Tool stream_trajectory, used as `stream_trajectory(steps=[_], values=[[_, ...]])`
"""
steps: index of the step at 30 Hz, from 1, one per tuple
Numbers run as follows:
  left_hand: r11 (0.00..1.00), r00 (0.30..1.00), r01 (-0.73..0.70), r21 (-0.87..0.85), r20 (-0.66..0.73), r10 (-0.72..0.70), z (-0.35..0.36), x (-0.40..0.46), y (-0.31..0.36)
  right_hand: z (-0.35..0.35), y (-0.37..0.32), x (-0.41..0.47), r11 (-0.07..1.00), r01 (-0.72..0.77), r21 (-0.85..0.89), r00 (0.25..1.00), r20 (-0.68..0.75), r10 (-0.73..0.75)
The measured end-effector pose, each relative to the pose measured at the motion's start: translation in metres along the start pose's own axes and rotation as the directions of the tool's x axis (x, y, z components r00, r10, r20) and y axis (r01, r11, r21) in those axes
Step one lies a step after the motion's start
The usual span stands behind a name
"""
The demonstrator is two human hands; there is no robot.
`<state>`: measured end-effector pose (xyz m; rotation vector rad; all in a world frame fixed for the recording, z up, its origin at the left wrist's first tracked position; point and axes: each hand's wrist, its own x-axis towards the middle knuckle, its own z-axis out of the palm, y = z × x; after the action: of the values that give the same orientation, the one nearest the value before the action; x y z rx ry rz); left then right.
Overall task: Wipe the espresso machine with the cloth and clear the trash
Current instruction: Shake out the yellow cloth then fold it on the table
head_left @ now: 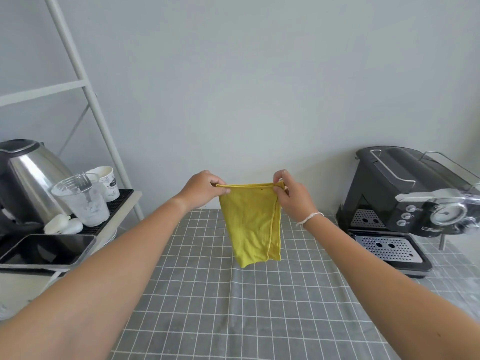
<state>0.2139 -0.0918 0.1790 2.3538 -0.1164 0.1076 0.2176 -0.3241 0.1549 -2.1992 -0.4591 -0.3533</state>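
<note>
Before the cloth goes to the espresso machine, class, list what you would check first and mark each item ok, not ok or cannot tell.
1. Both hands hold the yellow cloth: ok. The left hand and right hand pinch its top corners.
2. Cloth clear of the checked tablecloth: ok, it hangs freely.
3. Cloth folded to a pad: not ok, one side only folds over.
4. Path to the espresso machine: ok, nothing stands between.
5. Cloth damp: cannot tell.
6. Trash cleared: not ok, the used plastic cup stands by the kettle.

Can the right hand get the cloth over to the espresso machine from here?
Probably yes: right hand pinches the cloth, and only bare tablecloth lies between it and the espresso machine.
</note>
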Motion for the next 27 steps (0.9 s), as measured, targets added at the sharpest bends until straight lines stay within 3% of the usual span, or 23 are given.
stream_trajectory(steps=[11,18,27], values=[[0.948,0.993,0.064,-0.311,0.113,-0.03,0.007,0.005,0.01,-0.009,0.008,-0.004,1.0,0.023,0.021,1.0,0.003,-0.023],[0.922,0.996,0.051,-0.385,0.093,-0.017,0.005,0.005,0.015,-0.009,0.011,0.001,1.0,0.017,0.016,1.0,-0.002,-0.017],[0.935,0.996,0.011,-0.354,0.09,0.022,0.003,0.003,0.017,-0.004,0.01,0.004,0.999,-0.046,-0.011,0.998,0.043,0.046]])
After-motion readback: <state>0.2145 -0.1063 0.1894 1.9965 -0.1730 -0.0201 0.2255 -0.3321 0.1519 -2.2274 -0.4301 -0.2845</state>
